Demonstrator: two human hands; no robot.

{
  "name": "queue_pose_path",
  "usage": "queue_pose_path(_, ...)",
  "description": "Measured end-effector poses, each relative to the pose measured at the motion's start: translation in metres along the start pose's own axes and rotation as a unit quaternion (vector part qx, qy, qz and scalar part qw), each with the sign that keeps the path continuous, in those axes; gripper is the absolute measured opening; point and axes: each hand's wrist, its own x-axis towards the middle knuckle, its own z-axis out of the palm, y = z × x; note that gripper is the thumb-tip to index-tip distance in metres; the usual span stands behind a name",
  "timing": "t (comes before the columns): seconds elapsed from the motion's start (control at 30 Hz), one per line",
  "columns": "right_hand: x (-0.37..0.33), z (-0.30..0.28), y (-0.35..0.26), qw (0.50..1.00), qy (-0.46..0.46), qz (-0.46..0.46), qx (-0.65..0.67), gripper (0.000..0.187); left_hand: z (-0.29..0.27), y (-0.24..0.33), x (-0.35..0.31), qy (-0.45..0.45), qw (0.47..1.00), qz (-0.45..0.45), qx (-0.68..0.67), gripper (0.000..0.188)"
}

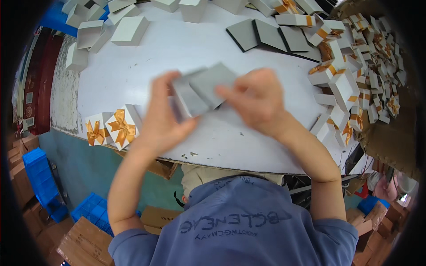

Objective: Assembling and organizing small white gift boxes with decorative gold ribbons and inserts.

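Above the middle of the white table, my left hand (159,122) is wrapped round a small open white box (177,107) with a grey inside, tilted toward the right. My right hand (262,102) pinches a square grey pad (213,84) between thumb and fingers. The pad overlaps the box's opening at a slant; whether any edge sits inside is too blurred to tell. More grey pads (269,35) with dark edges lie overlapping beyond my right hand. Near my left forearm stand two white boxes with gold ribbon bows, one of them a larger box (123,126).
Plain white boxes (129,31) line the table's far left and far edge. A large heap of white boxes with gold ribbons (341,86) covers the right side, spilling into a brown carton (392,142). Blue crates (41,177) and cartons (86,243) stand on the floor.
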Motion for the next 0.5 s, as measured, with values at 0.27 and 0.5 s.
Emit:
queue_pose_path(0.27, -0.026, -0.046, -0.021, 0.983, -0.169, 0.009, 0.073, 0.015, 0.045, -0.002, -0.016, -0.084, 0.979, 0.183, 0.025, 0.082)
queue_pose_path(0.5, -0.051, -0.145, 0.031, 0.916, -0.119, 0.166, -0.346, 0.033, 0.004, 0.018, -0.008, -0.193, 0.918, 0.236, 0.252, 0.048)
